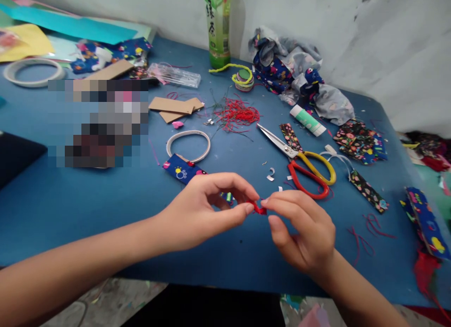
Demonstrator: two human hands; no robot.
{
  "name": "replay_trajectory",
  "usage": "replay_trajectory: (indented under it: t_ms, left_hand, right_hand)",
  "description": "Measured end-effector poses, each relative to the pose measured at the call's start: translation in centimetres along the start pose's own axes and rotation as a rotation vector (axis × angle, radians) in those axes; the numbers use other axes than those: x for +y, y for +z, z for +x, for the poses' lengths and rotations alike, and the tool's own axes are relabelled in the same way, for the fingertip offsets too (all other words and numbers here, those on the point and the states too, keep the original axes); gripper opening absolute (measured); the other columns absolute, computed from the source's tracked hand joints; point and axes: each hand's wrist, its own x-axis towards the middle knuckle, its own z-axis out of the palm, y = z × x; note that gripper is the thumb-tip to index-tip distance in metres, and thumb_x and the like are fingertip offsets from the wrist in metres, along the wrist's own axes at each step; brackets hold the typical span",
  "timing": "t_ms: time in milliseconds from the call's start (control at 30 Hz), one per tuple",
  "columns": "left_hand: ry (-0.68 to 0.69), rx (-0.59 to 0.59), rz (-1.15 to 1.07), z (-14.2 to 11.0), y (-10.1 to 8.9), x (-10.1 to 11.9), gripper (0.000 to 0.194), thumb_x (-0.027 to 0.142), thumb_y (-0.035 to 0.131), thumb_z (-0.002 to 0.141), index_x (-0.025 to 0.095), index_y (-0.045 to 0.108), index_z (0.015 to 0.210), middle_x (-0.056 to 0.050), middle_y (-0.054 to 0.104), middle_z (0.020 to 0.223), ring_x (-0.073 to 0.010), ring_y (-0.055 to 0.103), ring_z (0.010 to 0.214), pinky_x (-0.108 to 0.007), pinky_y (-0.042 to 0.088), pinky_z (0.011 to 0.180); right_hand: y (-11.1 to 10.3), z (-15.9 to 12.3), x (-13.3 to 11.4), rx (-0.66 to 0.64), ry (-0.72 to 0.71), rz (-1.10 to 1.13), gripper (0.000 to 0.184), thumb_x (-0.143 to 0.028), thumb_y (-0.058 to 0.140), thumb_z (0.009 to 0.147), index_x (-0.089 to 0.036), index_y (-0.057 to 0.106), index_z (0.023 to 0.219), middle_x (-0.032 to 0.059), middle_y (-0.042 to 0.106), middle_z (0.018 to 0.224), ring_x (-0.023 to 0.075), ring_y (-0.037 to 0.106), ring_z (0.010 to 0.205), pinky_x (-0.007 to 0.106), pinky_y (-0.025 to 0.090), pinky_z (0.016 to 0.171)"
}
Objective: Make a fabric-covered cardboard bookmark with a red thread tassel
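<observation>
Both my hands meet over the front middle of the blue table (70, 209). My left hand (204, 209) pinches one end of a small red piece (260, 208) between thumb and forefinger. My right hand (303, 228) pinches the other end, fingers curled. Just behind my left hand lies a dark blue patterned fabric strip (181, 169) beside a white ring (188, 145). Scissors (299, 162) with red and yellow handles lie shut just beyond my right hand.
A tangle of red thread (237, 114), cardboard pieces (174, 108), a glue stick (307, 120), a green bottle (218, 26) and crumpled patterned fabric (292, 68) lie further back. Floral fabric strips (368, 190) sit at right, a tape ring (33, 72) at far left.
</observation>
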Motion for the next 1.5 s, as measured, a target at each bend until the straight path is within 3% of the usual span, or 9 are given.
replay_trajectory:
  t_ms: [267,633,867,1100,1267,1500]
  left_hand:
    - [0.071,-0.007,0.090,0.24,0.07,0.10,0.006,0.018,0.064,0.080,0.019,0.069,0.084,0.003,0.070,0.081,-0.0077,0.063,0.074,-0.012,0.050,0.059]
    - [0.118,0.023,0.199,0.03,0.18,0.03,0.007,0.019,0.064,0.080,0.016,0.069,0.082,0.000,0.070,0.080,-0.0102,0.064,0.072,-0.014,0.051,0.057]
    - [0.182,0.022,0.246,0.26,0.08,0.12,0.007,0.019,0.065,0.082,0.017,0.072,0.082,0.001,0.071,0.077,-0.0077,0.063,0.068,-0.010,0.049,0.055]
    - [0.221,-0.041,0.226,0.01,0.11,0.01,0.008,0.019,0.066,0.082,0.015,0.069,0.088,-0.003,0.071,0.083,-0.0103,0.065,0.073,-0.014,0.053,0.059]
    - [0.228,-0.016,0.251,-0.02,0.16,-0.04,0.007,0.017,0.062,0.083,0.015,0.068,0.086,-0.003,0.070,0.082,-0.0099,0.064,0.072,-0.015,0.052,0.059]
    - [0.201,-0.016,0.257,-0.20,0.20,0.01,0.007,0.018,0.061,0.082,0.015,0.068,0.082,-0.002,0.069,0.079,-0.0103,0.064,0.071,-0.016,0.051,0.058]
  right_hand:
    - [-0.14,0.44,-0.52,-0.060,0.242,0.216,0.008,-0.015,0.059,0.082,-0.015,0.064,0.088,0.0052,0.068,0.088,0.0144,0.063,0.086,0.028,0.051,0.080]
    - [-0.06,0.38,-0.68,-0.128,0.349,0.288,0.006,-0.014,0.060,0.080,-0.018,0.061,0.085,0.0015,0.067,0.084,0.0149,0.062,0.082,0.032,0.048,0.080]
    - [-0.08,0.20,-0.55,-0.155,0.402,0.388,0.006,-0.017,0.056,0.086,-0.018,0.061,0.085,0.0006,0.065,0.080,0.0131,0.061,0.076,0.028,0.049,0.072]
    - [-0.43,0.46,-0.45,-0.194,0.517,0.532,0.011,-0.020,0.053,0.089,-0.020,0.061,0.081,-0.0003,0.064,0.078,0.0126,0.061,0.072,0.024,0.049,0.067]
    - [-0.10,0.26,-0.44,-0.129,0.479,0.480,0.004,-0.020,0.057,0.086,-0.021,0.061,0.086,-0.0008,0.064,0.080,0.0125,0.062,0.075,0.024,0.050,0.070]
    - [0.16,0.19,-0.50,-0.005,0.289,0.363,0.010,-0.012,0.063,0.080,-0.020,0.062,0.085,0.0007,0.067,0.079,0.0149,0.063,0.073,0.030,0.052,0.069]
